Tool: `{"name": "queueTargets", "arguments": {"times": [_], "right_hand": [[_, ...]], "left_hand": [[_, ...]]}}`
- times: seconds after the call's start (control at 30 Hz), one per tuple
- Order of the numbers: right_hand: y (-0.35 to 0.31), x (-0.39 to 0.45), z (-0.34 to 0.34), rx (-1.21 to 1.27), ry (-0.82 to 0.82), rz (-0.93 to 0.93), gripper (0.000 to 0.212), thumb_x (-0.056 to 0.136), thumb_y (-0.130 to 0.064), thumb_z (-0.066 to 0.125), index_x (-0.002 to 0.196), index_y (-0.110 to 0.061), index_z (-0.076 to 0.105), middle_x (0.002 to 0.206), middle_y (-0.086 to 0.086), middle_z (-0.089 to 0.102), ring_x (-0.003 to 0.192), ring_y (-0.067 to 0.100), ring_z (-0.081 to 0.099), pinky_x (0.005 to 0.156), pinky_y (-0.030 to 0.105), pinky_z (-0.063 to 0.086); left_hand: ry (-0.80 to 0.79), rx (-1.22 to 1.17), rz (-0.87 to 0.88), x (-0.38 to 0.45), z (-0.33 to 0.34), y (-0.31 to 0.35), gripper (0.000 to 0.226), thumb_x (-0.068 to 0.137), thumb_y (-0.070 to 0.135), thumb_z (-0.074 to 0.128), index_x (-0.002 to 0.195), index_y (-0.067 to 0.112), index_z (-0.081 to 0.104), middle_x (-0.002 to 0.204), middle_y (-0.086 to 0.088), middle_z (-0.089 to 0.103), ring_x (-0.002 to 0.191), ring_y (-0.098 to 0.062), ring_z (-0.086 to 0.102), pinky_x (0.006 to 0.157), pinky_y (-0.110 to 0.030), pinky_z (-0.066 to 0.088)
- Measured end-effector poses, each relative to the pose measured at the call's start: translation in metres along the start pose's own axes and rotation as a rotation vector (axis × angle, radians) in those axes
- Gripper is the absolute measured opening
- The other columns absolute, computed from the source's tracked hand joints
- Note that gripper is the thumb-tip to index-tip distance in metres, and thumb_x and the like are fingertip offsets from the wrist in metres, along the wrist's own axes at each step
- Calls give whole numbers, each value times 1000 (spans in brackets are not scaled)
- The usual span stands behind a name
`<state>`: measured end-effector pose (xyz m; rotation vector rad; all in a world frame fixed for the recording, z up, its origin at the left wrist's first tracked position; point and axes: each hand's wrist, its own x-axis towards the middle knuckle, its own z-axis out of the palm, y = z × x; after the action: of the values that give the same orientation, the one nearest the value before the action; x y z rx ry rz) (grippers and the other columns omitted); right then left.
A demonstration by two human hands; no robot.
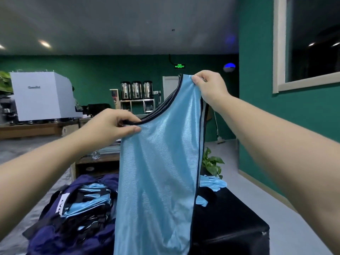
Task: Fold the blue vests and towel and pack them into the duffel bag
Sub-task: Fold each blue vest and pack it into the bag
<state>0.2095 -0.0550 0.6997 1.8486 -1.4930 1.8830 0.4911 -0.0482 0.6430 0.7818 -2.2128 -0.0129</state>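
We find one light blue vest point(158, 172) held up at the centre of the frame, hanging lengthwise from mid-height to the bottom edge, its dark trim running along the neckline and the right side. We note the left hand point(110, 126) pinching the dark-edged neckline at centre left, thumb beneath and fingers curled over the trim. The right hand point(209, 85) sits higher, right of centre, fingers clenched on the top of a shoulder strap.

Below, at lower left, we see a navy duffel bag point(55, 234) lying open, with folded blue vests point(86, 205) stacked inside among black straps. It rests on a dark table point(230, 218) occupying the lower centre and right. More light blue fabric point(213, 183) lies on the table's far end, just right of the hanging vest; whether vest or towel, we cannot tell. A green plant point(211, 162) stands just behind it.
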Motion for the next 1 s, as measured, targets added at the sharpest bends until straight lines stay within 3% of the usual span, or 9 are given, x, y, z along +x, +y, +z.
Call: {"name": "queueTargets", "arguments": {"times": [0.13, 0.23, 0.33, 0.4, 0.47, 0.53, 0.73, 0.87, 1.0], "right_hand": [[13, 5, 7, -10, -30, 7, 16, 99, -24, 51, 93, -17, 64, 79, -9, 56, 71, 5, 48, 60, 18, 36], [37, 5, 23, -31, -85, 47, 19, 99, -24, 49, 101, -13, 65, 85, -5, 56, 71, 7, 46, 61, 21, 37], [74, 0, 42, -74, -169, 119, 19, 100, -24, 49, 103, -13, 63, 79, -9, 52, 67, 4, 43, 59, 20, 36], [99, -6, 56, -101, -220, 162, 17, 100, -24, 50, 102, -15, 63, 78, -10, 52, 67, 4, 44, 56, 18, 35], [123, -12, 70, -128, -260, 176, 19, 99, -23, 51, 103, -11, 65, 90, -6, 59, 79, 8, 50, 62, 18, 37], [147, -16, 84, -139, -281, 203, 21, 99, -22, 51, 104, -7, 66, 99, -2, 61, 91, 11, 52, 74, 21, 37], [209, -21, 121, -133, -289, 269, 22, 99, -22, 51, 101, -6, 66, 99, -3, 61, 92, 11, 52, 77, 22, 34], [247, -17, 144, -168, -300, 274, 18, 99, -24, 51, 97, -13, 66, 85, -10, 59, 78, 6, 51, 69, 22, 35], [282, -17, 167, -184, -324, 307, 16, 98, -24, 52, 96, -15, 66, 83, -12, 57, 74, 3, 49, 69, 21, 35]], "left_hand": [[132, -73, -57, 3, 22, -6, 16, 81, 21, 74, 87, 33, 64, 95, 12, 65, 75, 7, 57, 62, -1, 37], [171, -156, -133, 3, 52, -25, 27, 79, 15, 76, 90, 36, 62, 99, 7, 61, 66, 1, 50, 58, -3, 36], [69, -329, -337, 3, 89, -60, 43, 74, 24, 80, 108, 33, 56, 105, 6, 62, 86, 0, 59, 79, -13, 45], [-20, -362, -440, 0, 117, -81, 42, 74, 26, 80, 109, 30, 57, 91, 3, 60, 75, -7, 57, 70, -16, 46], [-51, -442, -503, -4, 146, -100, 30, 80, 18, 76, 105, 20, 59, 62, 7, 50, 50, -5, 43, 46, -16, 37], [-45, -539, -570, -8, 176, -118, 23, 85, 12, 70, 101, 13, 53, 44, 12, 43, 38, -5, 36, 41, -21, 31], [69, -587, -585, -7, 240, -170, 30, 93, -3, 52, 80, 18, 36, 47, 7, 34, 40, -6, 24, 40, -21, 23], [55, -501, -542, -3, 270, -194, 53, 81, -21, 39, 57, 25, 50, 44, 11, 44, 40, -2, 29, 41, -16, 21], [41, -471, -641, -2, 298, -211, 53, 86, -12, 40, 57, 26, 63, 41, 7, 44, 34, -5, 28, 36, -17, 18]]}}
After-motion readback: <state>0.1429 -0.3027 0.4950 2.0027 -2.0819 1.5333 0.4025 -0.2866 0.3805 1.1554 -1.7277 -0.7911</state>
